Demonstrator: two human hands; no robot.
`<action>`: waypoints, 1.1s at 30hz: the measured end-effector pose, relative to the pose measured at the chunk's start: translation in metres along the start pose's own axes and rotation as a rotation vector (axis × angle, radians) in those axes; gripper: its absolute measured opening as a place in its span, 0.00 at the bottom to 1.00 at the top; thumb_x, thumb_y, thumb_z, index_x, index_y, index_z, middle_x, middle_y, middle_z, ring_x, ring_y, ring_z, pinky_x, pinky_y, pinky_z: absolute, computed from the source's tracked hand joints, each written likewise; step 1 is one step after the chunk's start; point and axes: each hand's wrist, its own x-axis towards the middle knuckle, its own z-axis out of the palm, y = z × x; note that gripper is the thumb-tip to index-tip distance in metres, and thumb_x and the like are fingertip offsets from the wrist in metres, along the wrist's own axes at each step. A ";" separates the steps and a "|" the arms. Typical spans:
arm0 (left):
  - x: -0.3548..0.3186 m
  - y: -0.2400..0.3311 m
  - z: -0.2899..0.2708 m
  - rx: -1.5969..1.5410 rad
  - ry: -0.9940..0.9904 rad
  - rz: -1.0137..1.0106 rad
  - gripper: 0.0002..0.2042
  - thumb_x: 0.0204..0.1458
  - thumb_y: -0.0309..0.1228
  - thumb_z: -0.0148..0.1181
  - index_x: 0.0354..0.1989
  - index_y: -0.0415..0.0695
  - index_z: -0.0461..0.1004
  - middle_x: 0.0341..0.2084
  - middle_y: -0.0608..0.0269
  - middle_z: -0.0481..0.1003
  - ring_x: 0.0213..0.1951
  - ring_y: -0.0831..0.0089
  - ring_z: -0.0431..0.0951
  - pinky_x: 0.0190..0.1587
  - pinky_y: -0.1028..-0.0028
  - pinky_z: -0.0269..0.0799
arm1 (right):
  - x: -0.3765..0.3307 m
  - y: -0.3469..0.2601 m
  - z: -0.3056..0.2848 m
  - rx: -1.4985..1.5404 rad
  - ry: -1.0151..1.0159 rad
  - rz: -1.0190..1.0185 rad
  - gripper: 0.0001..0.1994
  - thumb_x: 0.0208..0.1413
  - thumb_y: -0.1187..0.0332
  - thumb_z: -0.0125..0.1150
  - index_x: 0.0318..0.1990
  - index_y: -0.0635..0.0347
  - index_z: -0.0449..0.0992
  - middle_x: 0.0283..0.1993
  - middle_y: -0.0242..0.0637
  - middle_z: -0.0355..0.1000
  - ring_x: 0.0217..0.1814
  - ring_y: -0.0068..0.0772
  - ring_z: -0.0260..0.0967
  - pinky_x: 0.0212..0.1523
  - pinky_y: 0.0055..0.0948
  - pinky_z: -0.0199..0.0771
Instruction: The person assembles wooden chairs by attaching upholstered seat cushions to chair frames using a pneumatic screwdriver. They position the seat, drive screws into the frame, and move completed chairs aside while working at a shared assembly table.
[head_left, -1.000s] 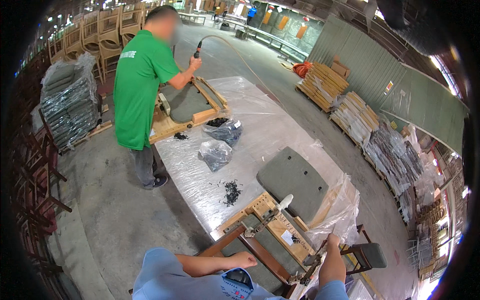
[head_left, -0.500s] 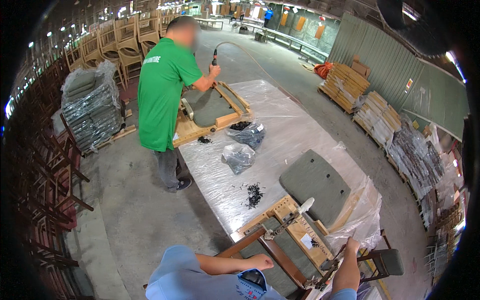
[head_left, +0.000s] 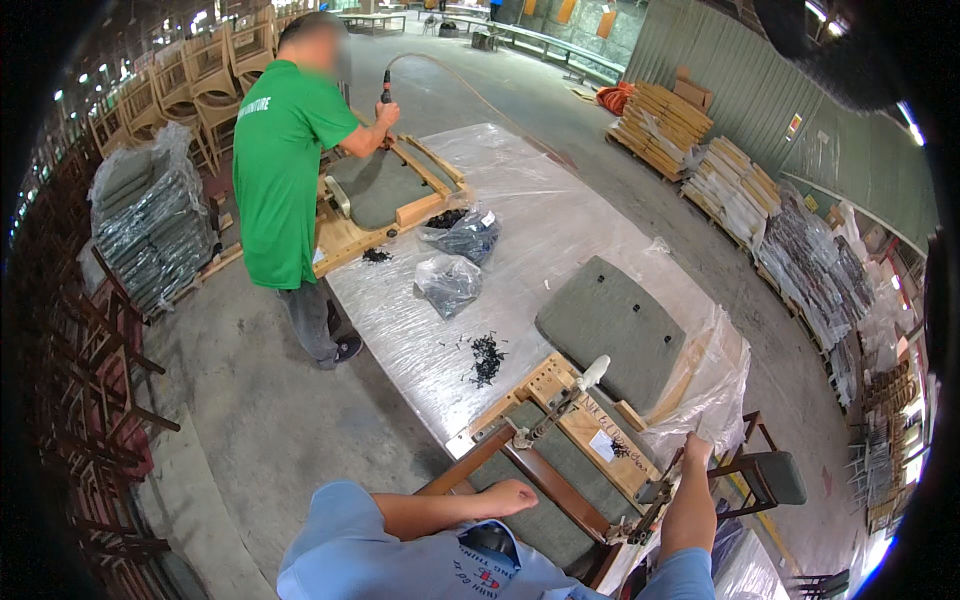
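A brown wood frame (head_left: 556, 490) lies over a grey seat pad (head_left: 545, 528) at the near end of the plastic-covered table (head_left: 400, 340), alongside a pale wooden jig (head_left: 575, 430). 2 clamps reach over from the jig: 1 at the left (head_left: 550, 413), its foot on the frame's far end, and 1 at the right (head_left: 648, 512), by the near end. They seem placed to keep the frame from sliding on the pad.

The left hand (head_left: 508, 497) is above the pad, left of the frame's middle bar, fingers curled in; I cannot tell whether it holds anything. The right hand (head_left: 697, 450) is beside the right clamp's upper end, fingers bent; whether it grasps the handle is hidden. Black screws (head_left: 487, 360) lie loose on the table, perhaps for easy reach.
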 end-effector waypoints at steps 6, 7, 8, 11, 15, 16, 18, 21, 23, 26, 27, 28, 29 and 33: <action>-0.013 0.003 -0.004 0.117 0.051 0.021 0.16 0.58 0.42 0.61 0.45 0.43 0.81 0.40 0.56 0.83 0.43 0.62 0.82 0.48 0.64 0.75 | -0.013 -0.020 0.012 -0.103 -0.057 -0.036 0.22 0.52 0.59 0.60 0.39 0.78 0.77 0.35 0.53 0.76 0.37 0.47 0.74 0.39 0.42 0.73; -0.004 0.016 0.001 0.151 0.000 0.085 0.16 0.58 0.42 0.60 0.45 0.44 0.81 0.40 0.57 0.83 0.43 0.62 0.82 0.48 0.64 0.75 | 0.014 0.006 -0.024 -0.103 0.039 -0.018 0.19 0.53 0.61 0.60 0.36 0.75 0.77 0.32 0.47 0.74 0.32 0.41 0.71 0.35 0.40 0.70; 0.003 0.023 0.001 0.138 -0.023 0.114 0.16 0.57 0.42 0.61 0.45 0.43 0.81 0.40 0.56 0.83 0.44 0.61 0.82 0.48 0.64 0.75 | 0.027 0.021 -0.046 -0.099 0.102 -0.003 0.15 0.53 0.63 0.60 0.34 0.72 0.76 0.29 0.42 0.72 0.27 0.36 0.68 0.30 0.38 0.68; -0.017 -0.002 -0.008 0.067 0.094 -0.009 0.17 0.55 0.43 0.61 0.44 0.43 0.82 0.40 0.53 0.83 0.45 0.60 0.82 0.48 0.63 0.76 | -0.055 -0.046 0.016 0.136 -0.121 0.019 0.15 0.53 0.63 0.61 0.32 0.71 0.76 0.26 0.40 0.70 0.27 0.36 0.67 0.29 0.39 0.69; -0.008 0.007 -0.003 0.098 -0.016 0.069 0.18 0.60 0.45 0.58 0.46 0.43 0.81 0.41 0.55 0.82 0.45 0.61 0.81 0.49 0.63 0.74 | -0.024 -0.023 -0.015 0.038 -0.036 0.033 0.13 0.53 0.64 0.62 0.31 0.69 0.75 0.24 0.38 0.68 0.26 0.35 0.66 0.29 0.39 0.68; -0.010 0.008 -0.006 0.116 -0.012 0.067 0.18 0.60 0.45 0.58 0.46 0.43 0.80 0.41 0.55 0.82 0.45 0.61 0.81 0.49 0.63 0.74 | -0.024 -0.022 -0.010 0.070 -0.046 0.042 0.13 0.53 0.65 0.61 0.31 0.69 0.75 0.24 0.38 0.68 0.25 0.35 0.66 0.28 0.39 0.68; -0.013 0.008 -0.009 0.125 0.010 0.049 0.18 0.58 0.45 0.59 0.45 0.43 0.81 0.40 0.54 0.82 0.45 0.60 0.82 0.49 0.63 0.74 | -0.022 -0.018 0.005 0.132 -0.071 0.061 0.11 0.53 0.66 0.61 0.30 0.69 0.75 0.24 0.38 0.68 0.24 0.35 0.66 0.26 0.38 0.68; -0.016 0.007 -0.009 0.129 0.040 0.010 0.17 0.56 0.44 0.60 0.44 0.44 0.82 0.39 0.54 0.83 0.44 0.60 0.82 0.48 0.63 0.75 | 0.001 0.001 0.028 0.202 -0.110 0.041 0.11 0.54 0.66 0.60 0.30 0.68 0.75 0.23 0.38 0.67 0.22 0.34 0.65 0.23 0.38 0.68; -0.009 0.031 -0.004 0.168 -0.024 0.094 0.17 0.56 0.44 0.60 0.43 0.44 0.82 0.39 0.54 0.83 0.44 0.59 0.82 0.47 0.63 0.75 | 0.059 0.048 -0.015 0.085 0.087 -0.057 0.11 0.54 0.67 0.59 0.30 0.68 0.75 0.23 0.38 0.67 0.22 0.34 0.65 0.21 0.37 0.67; -0.019 0.035 -0.010 0.013 -0.028 -0.046 0.17 0.55 0.44 0.60 0.43 0.44 0.82 0.39 0.54 0.83 0.43 0.59 0.82 0.47 0.63 0.75 | 0.061 0.048 0.015 0.053 0.054 -0.073 0.11 0.54 0.67 0.59 0.30 0.69 0.75 0.23 0.37 0.67 0.22 0.34 0.65 0.21 0.37 0.67; -0.027 0.043 -0.017 0.065 -0.031 -0.026 0.17 0.55 0.44 0.61 0.43 0.44 0.82 0.39 0.54 0.83 0.43 0.59 0.82 0.47 0.63 0.76 | 0.055 0.047 0.024 0.061 0.019 -0.058 0.11 0.53 0.67 0.59 0.30 0.69 0.75 0.23 0.37 0.67 0.22 0.34 0.65 0.21 0.37 0.67; -0.025 0.031 -0.014 0.092 0.000 0.008 0.17 0.55 0.44 0.61 0.43 0.44 0.83 0.38 0.54 0.83 0.42 0.59 0.82 0.46 0.63 0.76 | 0.050 0.044 0.029 0.029 -0.002 -0.062 0.11 0.53 0.67 0.59 0.30 0.69 0.75 0.23 0.37 0.67 0.22 0.34 0.65 0.22 0.37 0.67; -0.019 0.021 -0.011 0.121 0.027 0.058 0.17 0.55 0.44 0.61 0.43 0.44 0.83 0.38 0.54 0.83 0.42 0.59 0.82 0.46 0.63 0.76 | 0.049 0.040 0.028 0.000 -0.008 -0.073 0.11 0.53 0.67 0.59 0.30 0.69 0.75 0.23 0.37 0.67 0.22 0.34 0.65 0.23 0.38 0.67; -0.019 0.023 -0.014 0.127 -0.038 0.048 0.19 0.58 0.45 0.60 0.45 0.41 0.81 0.39 0.53 0.82 0.44 0.60 0.81 0.49 0.64 0.74 | 0.044 0.033 0.023 -0.027 0.000 0.017 0.11 0.53 0.67 0.59 0.31 0.69 0.75 0.24 0.37 0.69 0.23 0.33 0.66 0.26 0.38 0.67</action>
